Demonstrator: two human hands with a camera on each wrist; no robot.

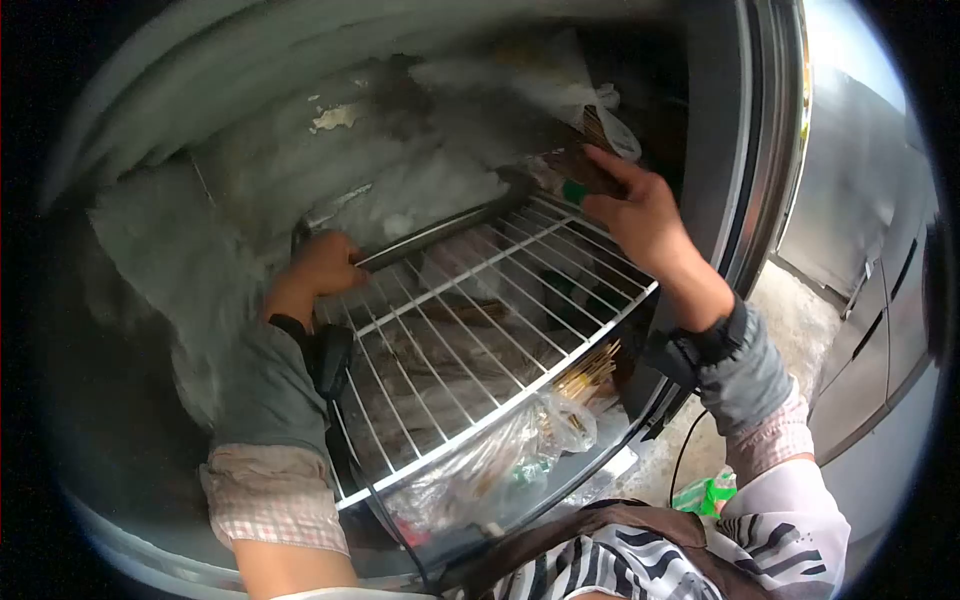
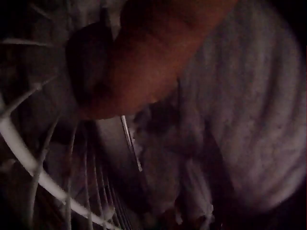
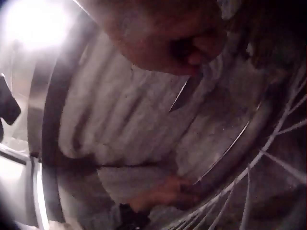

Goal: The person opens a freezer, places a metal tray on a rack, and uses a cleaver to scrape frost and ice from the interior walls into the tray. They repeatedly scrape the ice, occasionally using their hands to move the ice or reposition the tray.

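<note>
My left hand (image 1: pixel 322 265) reaches to the back left corner of a white wire shelf (image 1: pixel 545 378). It grips the end of a long dark metal strip (image 1: pixel 430 238) with a shiny edge, which lies along the shelf's back. The right hand (image 1: pixel 648 215) is raised over the shelf's back right, beside a brown ribbed thing (image 1: pixel 594 128) and a clear plastic bag (image 1: pixel 620 135). In the right wrist view its fingers are curled, and the pointed blade of a knife (image 3: pixel 184 95) sticks out below them; the handle is hidden in the hand.
Thick frost (image 1: pixel 170 290) coats the freezer's walls. Below the shelf lie plastic bags (image 1: pixel 480 470) and a bundle of thin sticks (image 1: pixel 590 370). The door frame (image 1: pixel 750 150) stands close on the right. Outside, a green packet (image 1: pixel 715 492) lies on the floor.
</note>
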